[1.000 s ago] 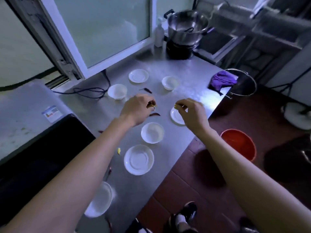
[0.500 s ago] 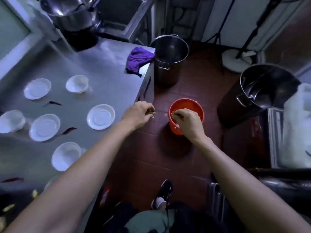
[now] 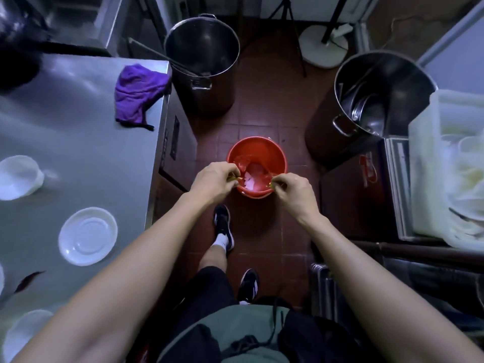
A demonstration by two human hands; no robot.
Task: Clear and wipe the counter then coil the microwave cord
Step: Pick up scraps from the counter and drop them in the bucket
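Both my hands hover over a red bucket (image 3: 275, 155) on the floor, which holds pale scraps in a red liner. My left hand (image 3: 213, 180) pinches small yellowish scraps at its fingertips above the bucket's left rim. Above the right rim, my right hand (image 3: 290, 191) pinches a small yellow-green scrap. The steel counter (image 3: 78, 142) lies to the left. On it sit a purple cloth (image 3: 137, 91) near the far corner, a white plate (image 3: 87, 236), a white bowl (image 3: 18, 176) and a dark red chili (image 3: 28, 280). No microwave or cord is in view.
A tall steel pot (image 3: 203, 58) stands on the floor beyond the counter's corner. A second big pot (image 3: 379, 95) with metal ware inside stands at the right. A translucent white bin (image 3: 450, 166) sits at the far right. A stand's round white base (image 3: 323, 49) is behind.
I turned from the counter to the floor on the right. Both hands carried their pinched scraps off the counter and now hang over the red bucket.
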